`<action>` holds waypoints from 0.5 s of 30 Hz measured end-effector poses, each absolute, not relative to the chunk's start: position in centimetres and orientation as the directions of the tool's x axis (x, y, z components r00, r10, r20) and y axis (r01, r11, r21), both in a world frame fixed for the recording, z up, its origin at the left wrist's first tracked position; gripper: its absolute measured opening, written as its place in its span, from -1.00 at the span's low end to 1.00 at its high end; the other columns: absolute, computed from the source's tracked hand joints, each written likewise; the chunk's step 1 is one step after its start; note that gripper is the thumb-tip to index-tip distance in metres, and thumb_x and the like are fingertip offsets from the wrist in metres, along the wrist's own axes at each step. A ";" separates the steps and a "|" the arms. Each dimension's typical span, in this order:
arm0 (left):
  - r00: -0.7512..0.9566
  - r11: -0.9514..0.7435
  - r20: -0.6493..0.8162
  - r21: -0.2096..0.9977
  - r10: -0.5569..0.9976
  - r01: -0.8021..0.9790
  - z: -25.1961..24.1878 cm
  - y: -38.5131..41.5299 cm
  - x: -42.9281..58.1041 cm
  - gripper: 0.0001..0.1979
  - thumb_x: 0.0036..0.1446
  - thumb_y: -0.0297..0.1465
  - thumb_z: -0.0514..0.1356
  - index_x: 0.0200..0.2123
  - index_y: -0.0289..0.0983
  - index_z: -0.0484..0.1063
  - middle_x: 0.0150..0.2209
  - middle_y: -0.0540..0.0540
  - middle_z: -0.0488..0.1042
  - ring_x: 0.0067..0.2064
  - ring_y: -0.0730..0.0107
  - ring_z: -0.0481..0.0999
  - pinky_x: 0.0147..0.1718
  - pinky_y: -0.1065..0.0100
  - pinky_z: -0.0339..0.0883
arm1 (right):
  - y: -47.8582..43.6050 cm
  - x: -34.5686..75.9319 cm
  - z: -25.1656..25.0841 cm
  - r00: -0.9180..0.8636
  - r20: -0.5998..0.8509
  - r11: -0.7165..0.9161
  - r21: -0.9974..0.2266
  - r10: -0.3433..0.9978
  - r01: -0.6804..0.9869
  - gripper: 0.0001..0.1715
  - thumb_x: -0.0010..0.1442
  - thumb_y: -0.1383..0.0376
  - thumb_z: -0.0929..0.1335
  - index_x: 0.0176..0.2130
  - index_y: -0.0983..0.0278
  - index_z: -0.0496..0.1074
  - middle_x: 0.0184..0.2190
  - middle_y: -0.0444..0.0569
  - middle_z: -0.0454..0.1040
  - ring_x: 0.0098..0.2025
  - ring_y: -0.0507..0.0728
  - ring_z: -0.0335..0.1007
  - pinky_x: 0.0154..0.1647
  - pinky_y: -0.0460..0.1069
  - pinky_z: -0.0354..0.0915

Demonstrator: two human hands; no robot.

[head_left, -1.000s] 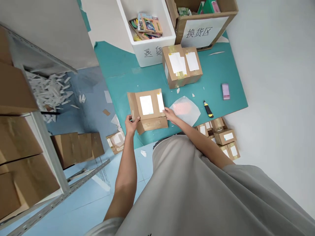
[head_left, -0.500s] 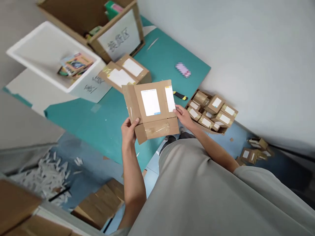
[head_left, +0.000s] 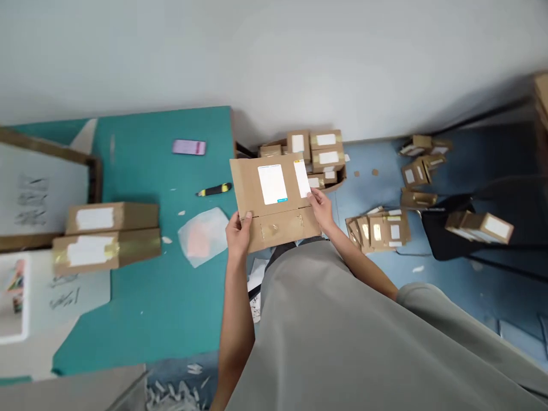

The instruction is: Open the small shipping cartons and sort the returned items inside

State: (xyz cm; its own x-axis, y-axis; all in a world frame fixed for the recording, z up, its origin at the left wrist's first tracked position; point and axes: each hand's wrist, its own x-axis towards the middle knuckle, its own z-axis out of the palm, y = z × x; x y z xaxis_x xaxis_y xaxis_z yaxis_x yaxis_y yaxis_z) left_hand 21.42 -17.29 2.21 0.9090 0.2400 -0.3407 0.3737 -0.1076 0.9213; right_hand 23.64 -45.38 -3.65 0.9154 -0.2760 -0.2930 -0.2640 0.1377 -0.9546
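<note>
Between my two hands I hold a flattened cardboard box, tilted towards me, with white labels on its upper panel and clear tape along its lower flap. My left hand pinches its lower left corner, thumb on the front. On the right edge, just below the narrow label, my right hand grips it with the thumb in front. The fingers behind the cardboard are hidden. To the left, a box cutter and a translucent plastic bag with something pinkish inside lie on the green table.
A phone and two taped cartons are on the table. Beyond my hands stands an open carton of small boxes. Flattened boxes lie on the floor at right, near a black chair bearing boxes.
My view has swung to the right, bringing the floor stack and chair into sight. The flattened box, still in both hands, has moved off the table's edge, its side flap folded flatter.
</note>
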 end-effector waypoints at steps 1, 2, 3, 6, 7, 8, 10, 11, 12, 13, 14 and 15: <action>0.920 -0.138 -0.346 0.918 0.182 0.372 1.5 -19.7 22.4 -0.37 0.21 0.17 0.41 0.08 -0.21 0.61 0.04 -0.19 0.73 0.01 0.07 0.71 -0.04 0.22 0.59 | -47.9 22.4 -4.3 0.888 -0.331 0.160 -0.943 -0.321 -0.293 -0.37 0.32 -0.15 0.50 0.16 0.19 0.60 0.08 0.09 0.77 0.14 0.30 0.68 0.29 0.20 0.53; 0.929 -0.182 -0.352 0.912 0.117 0.369 0.7 -22.3 23.2 -0.39 0.21 0.14 0.40 0.07 -0.22 0.61 0.03 -0.18 0.73 0.01 0.08 0.71 -0.02 0.22 0.58 | -50.5 21.0 -5.0 0.854 -0.371 0.180 -0.928 -0.364 -0.326 -0.41 0.31 -0.10 0.50 0.15 0.20 0.60 0.06 0.08 0.77 0.11 0.29 0.69 0.26 0.20 0.54; 0.931 -0.240 -0.362 0.901 0.049 0.363 -0.2 -25.1 24.0 -0.43 0.22 0.10 0.40 0.06 -0.22 0.62 0.02 -0.17 0.73 0.00 0.08 0.71 0.01 0.21 0.57 | -53.0 19.4 -5.8 0.814 -0.410 0.199 -0.912 -0.412 -0.359 -0.43 0.29 -0.05 0.49 0.14 0.20 0.59 0.04 0.07 0.77 0.08 0.28 0.69 0.24 0.19 0.55; 0.896 -0.443 -0.429 0.830 -0.117 0.339 -2.9 -34.2 25.5 -0.61 0.24 -0.12 0.38 0.02 -0.24 0.60 -0.04 -0.19 0.73 -0.03 0.06 0.70 0.04 0.16 0.55 | -59.9 14.0 -7.6 0.637 -0.500 0.259 -0.861 -0.587 -0.438 -0.48 0.24 0.07 0.44 0.12 0.23 0.57 0.00 0.06 0.77 0.05 0.28 0.67 0.20 0.18 0.55; 0.874 -0.500 -0.461 0.800 -0.156 0.332 -3.7 -37.4 25.6 -0.66 0.24 -0.21 0.37 0.01 -0.24 0.59 -0.04 -0.20 0.73 -0.03 0.05 0.69 0.05 0.14 0.55 | -61.9 12.1 -8.1 0.564 -0.516 0.285 -0.847 -0.645 -0.449 -0.48 0.24 0.09 0.42 0.12 0.24 0.57 -0.01 0.06 0.76 0.05 0.28 0.66 0.19 0.17 0.55; 0.849 -0.548 -0.489 0.774 -0.199 0.317 -4.3 -40.5 25.5 -0.68 0.23 -0.28 0.35 0.02 -0.24 0.57 -0.04 -0.21 0.72 -0.03 0.04 0.69 0.06 0.13 0.55 | -63.8 10.1 -8.5 0.490 -0.527 0.314 -0.835 -0.695 -0.452 -0.47 0.23 0.11 0.40 0.13 0.25 0.57 -0.01 0.07 0.75 0.05 0.27 0.65 0.18 0.16 0.54; 0.792 -0.623 -0.521 0.745 -0.319 0.239 -5.2 -46.7 24.8 -0.68 0.23 -0.38 0.32 0.05 -0.23 0.54 -0.03 -0.21 0.72 -0.01 0.03 0.69 0.08 0.11 0.55 | -67.1 6.3 -9.0 0.347 -0.533 0.373 -0.822 -0.772 -0.431 -0.44 0.20 0.13 0.38 0.15 0.26 0.56 0.03 0.08 0.74 0.06 0.27 0.64 0.18 0.15 0.54; 0.754 -0.647 -0.522 0.743 -0.398 0.173 -5.5 -49.6 24.2 -0.67 0.23 -0.41 0.29 0.07 -0.21 0.54 -0.04 -0.19 0.72 0.01 0.02 0.69 0.10 0.11 0.54 | -68.6 4.4 -9.2 0.282 -0.531 0.399 -0.819 -0.799 -0.412 -0.42 0.19 0.13 0.38 0.15 0.26 0.57 0.05 0.09 0.73 0.07 0.27 0.64 0.18 0.15 0.54; 0.711 -0.660 -0.516 0.745 -0.477 0.097 -5.7 -52.4 23.6 -0.66 0.24 -0.43 0.27 0.09 -0.20 0.54 -0.06 -0.17 0.71 0.03 0.01 0.70 0.12 0.11 0.54 | -69.9 2.7 -9.4 0.221 -0.527 0.420 -0.818 -0.820 -0.392 -0.41 0.18 0.13 0.38 0.15 0.25 0.57 0.07 0.10 0.72 0.08 0.27 0.64 0.18 0.15 0.54; 0.665 -0.663 -0.505 0.748 -0.549 0.020 -5.8 -55.1 23.0 -0.64 0.25 -0.44 0.25 0.11 -0.18 0.55 -0.07 -0.16 0.72 0.05 -0.01 0.70 0.13 0.11 0.53 | -71.2 1.0 -9.7 0.161 -0.521 0.437 -0.818 -0.838 -0.373 -0.40 0.17 0.12 0.39 0.16 0.25 0.57 0.08 0.10 0.72 0.08 0.27 0.64 0.17 0.14 0.55; 0.621 -0.660 -0.495 0.749 -0.608 -0.049 -5.8 -57.7 22.4 -0.61 0.27 -0.44 0.24 0.14 -0.18 0.56 -0.07 -0.16 0.72 0.08 -0.03 0.70 0.15 0.11 0.52 | -72.5 -0.6 -10.0 0.105 -0.516 0.452 -0.818 -0.850 -0.355 -0.39 0.17 0.11 0.39 0.16 0.25 0.57 0.08 0.10 0.72 0.08 0.27 0.64 0.16 0.14 0.55; 0.582 -0.655 -0.487 0.748 -0.651 -0.106 -5.8 -60.2 21.8 -0.58 0.28 -0.44 0.23 0.19 -0.18 0.56 -0.05 -0.18 0.73 0.11 -0.06 0.70 0.17 0.10 0.52 | -73.7 -2.0 -10.4 0.052 -0.510 0.465 -0.818 -0.859 -0.339 -0.37 0.17 0.09 0.40 0.17 0.26 0.56 0.07 0.11 0.71 0.08 0.27 0.64 0.15 0.14 0.56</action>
State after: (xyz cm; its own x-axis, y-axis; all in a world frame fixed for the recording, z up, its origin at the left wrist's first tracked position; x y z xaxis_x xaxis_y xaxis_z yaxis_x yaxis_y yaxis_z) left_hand 21.85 -60.19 -5.83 0.5817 -0.6511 -0.4875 -0.1056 -0.6547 0.7484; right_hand -2.03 -73.69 -10.42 0.0521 -0.8585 -0.5101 -0.3386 0.4653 -0.8178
